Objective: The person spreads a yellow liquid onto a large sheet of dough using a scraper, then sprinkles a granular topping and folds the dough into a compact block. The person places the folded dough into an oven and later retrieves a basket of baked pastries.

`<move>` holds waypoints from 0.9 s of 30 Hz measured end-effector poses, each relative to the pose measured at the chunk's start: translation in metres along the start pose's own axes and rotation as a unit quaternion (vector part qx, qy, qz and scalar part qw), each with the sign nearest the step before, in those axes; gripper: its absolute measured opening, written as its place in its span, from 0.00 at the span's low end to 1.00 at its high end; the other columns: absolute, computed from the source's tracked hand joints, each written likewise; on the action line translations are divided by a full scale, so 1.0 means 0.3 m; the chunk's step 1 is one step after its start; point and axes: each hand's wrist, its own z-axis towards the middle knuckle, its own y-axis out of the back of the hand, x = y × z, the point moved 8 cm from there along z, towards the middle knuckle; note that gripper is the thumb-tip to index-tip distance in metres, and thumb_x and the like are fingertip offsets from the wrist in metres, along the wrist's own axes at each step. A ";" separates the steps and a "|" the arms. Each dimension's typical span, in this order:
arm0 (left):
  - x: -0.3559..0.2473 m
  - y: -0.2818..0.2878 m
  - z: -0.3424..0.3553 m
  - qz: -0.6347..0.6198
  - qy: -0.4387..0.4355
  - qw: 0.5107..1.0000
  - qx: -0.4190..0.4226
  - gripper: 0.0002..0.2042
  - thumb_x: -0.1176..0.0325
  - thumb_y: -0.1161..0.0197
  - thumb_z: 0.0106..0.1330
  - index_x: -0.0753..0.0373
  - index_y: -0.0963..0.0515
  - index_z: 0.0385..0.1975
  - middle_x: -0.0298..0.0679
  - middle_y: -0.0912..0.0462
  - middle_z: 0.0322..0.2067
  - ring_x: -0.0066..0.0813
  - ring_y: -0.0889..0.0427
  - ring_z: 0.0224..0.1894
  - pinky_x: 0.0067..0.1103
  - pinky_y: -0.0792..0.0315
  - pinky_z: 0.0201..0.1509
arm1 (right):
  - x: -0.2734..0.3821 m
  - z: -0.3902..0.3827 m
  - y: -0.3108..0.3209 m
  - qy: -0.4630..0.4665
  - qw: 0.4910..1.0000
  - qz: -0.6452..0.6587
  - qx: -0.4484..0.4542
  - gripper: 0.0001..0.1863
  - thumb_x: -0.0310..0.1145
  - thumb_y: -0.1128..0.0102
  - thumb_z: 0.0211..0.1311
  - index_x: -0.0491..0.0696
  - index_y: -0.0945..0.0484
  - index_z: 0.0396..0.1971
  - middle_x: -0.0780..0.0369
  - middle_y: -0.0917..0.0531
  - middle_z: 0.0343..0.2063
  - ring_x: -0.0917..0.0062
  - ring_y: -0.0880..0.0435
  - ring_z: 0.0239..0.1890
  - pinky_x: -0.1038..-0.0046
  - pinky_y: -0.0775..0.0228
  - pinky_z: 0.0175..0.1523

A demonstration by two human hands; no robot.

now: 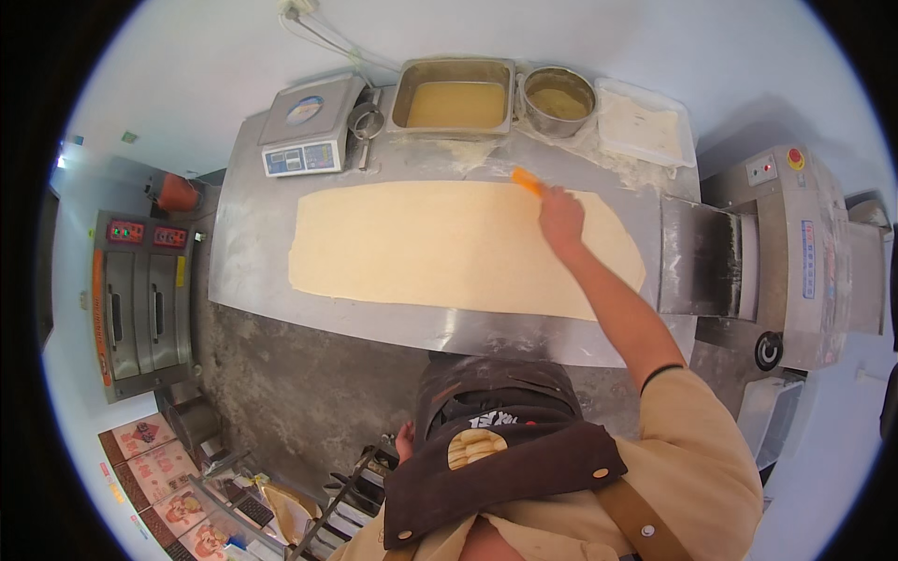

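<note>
Left hand point(405, 439) hangs low beside the dark brown apron point(430, 505), mostly hidden; can't tell how open or if it holds anything. Long pale-yellow dough sheet point(421, 248) lies flat on the grey metal table point(251, 252). Right hand point(561, 220), over its far edge, fingers closed round a short orange tool point(527, 180); contact unclear. I'd keep strokes light, tool low, so dough doesn't drag. Beyond: rectangular steel pan point(454, 131), yellow contents.

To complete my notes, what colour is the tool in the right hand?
The tool in the right hand is orange, seen best in the head view.
</note>
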 end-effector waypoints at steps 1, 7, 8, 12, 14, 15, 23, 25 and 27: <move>-0.091 0.079 -0.085 0.035 -0.039 0.998 -0.042 0.26 0.50 0.46 0.83 0.61 0.26 0.71 0.45 0.20 0.68 0.46 0.21 0.68 0.41 0.25 0.68 | 0.022 -0.065 -0.080 -0.021 0.999 0.017 0.026 0.10 0.33 0.45 0.74 0.51 0.14 0.44 0.58 0.14 0.31 0.61 0.13 0.32 0.55 0.21 0.36; -0.069 -0.003 -0.122 0.086 -0.067 0.991 -0.078 0.27 0.49 0.49 0.84 0.64 0.26 0.71 0.47 0.21 0.69 0.47 0.21 0.68 0.40 0.25 0.70 | 0.540 -0.454 -0.227 0.122 0.959 0.201 0.157 0.10 0.30 0.47 0.73 0.48 0.17 0.47 0.54 0.15 0.37 0.58 0.14 0.41 0.53 0.23 0.45; -0.073 -0.045 -0.108 0.095 -0.059 0.992 -0.066 0.27 0.49 0.49 0.84 0.64 0.26 0.71 0.47 0.21 0.69 0.47 0.21 0.68 0.40 0.25 0.70 | 0.628 -0.588 -0.206 0.200 0.933 0.233 0.186 0.13 0.30 0.46 0.72 0.48 0.17 0.51 0.53 0.15 0.40 0.57 0.14 0.43 0.53 0.23 0.49; -0.036 -0.062 -0.083 0.092 -0.035 0.994 -0.053 0.27 0.49 0.50 0.84 0.65 0.26 0.70 0.48 0.21 0.69 0.47 0.20 0.68 0.40 0.26 0.71 | 0.709 -0.726 -0.002 0.257 0.888 0.259 0.279 0.17 0.30 0.43 0.68 0.50 0.17 0.54 0.54 0.15 0.40 0.58 0.13 0.42 0.54 0.22 0.49; -0.059 -0.069 -0.076 0.096 -0.030 0.994 -0.047 0.27 0.49 0.50 0.84 0.65 0.25 0.70 0.48 0.20 0.69 0.47 0.20 0.68 0.40 0.26 0.71 | 0.608 -0.641 0.035 0.211 0.913 0.244 0.251 0.17 0.29 0.44 0.68 0.52 0.16 0.54 0.56 0.14 0.38 0.59 0.12 0.41 0.55 0.21 0.48; -0.074 -0.059 -0.080 0.094 -0.028 0.994 -0.046 0.28 0.49 0.50 0.84 0.65 0.25 0.70 0.48 0.20 0.68 0.47 0.20 0.68 0.40 0.26 0.71 | 0.516 -0.543 0.038 0.178 0.934 0.223 0.214 0.17 0.28 0.45 0.68 0.53 0.15 0.53 0.57 0.14 0.36 0.59 0.12 0.40 0.55 0.21 0.46; -0.220 -0.178 -0.102 0.149 0.002 0.988 -0.041 0.26 0.51 0.51 0.83 0.65 0.23 0.68 0.49 0.16 0.64 0.49 0.17 0.64 0.41 0.25 0.72 | -0.322 -0.281 -0.031 0.022 0.995 0.056 0.083 0.18 0.26 0.45 0.68 0.52 0.14 0.53 0.57 0.15 0.36 0.59 0.14 0.41 0.53 0.24 0.44; -0.235 -0.211 -0.098 0.176 -0.022 0.982 -0.058 0.26 0.51 0.49 0.82 0.64 0.23 0.68 0.49 0.16 0.64 0.48 0.17 0.63 0.42 0.25 0.71 | -0.227 -0.499 -0.056 0.031 0.993 0.052 0.105 0.19 0.26 0.44 0.66 0.52 0.15 0.55 0.58 0.16 0.35 0.59 0.14 0.41 0.53 0.24 0.44; -0.217 -0.226 -0.136 0.191 -0.014 0.980 -0.061 0.26 0.51 0.49 0.81 0.62 0.23 0.68 0.48 0.16 0.64 0.48 0.17 0.63 0.41 0.25 0.71 | -0.032 -0.742 0.038 0.081 0.985 0.119 0.094 0.21 0.26 0.40 0.63 0.50 0.16 0.57 0.58 0.16 0.37 0.58 0.15 0.42 0.54 0.24 0.45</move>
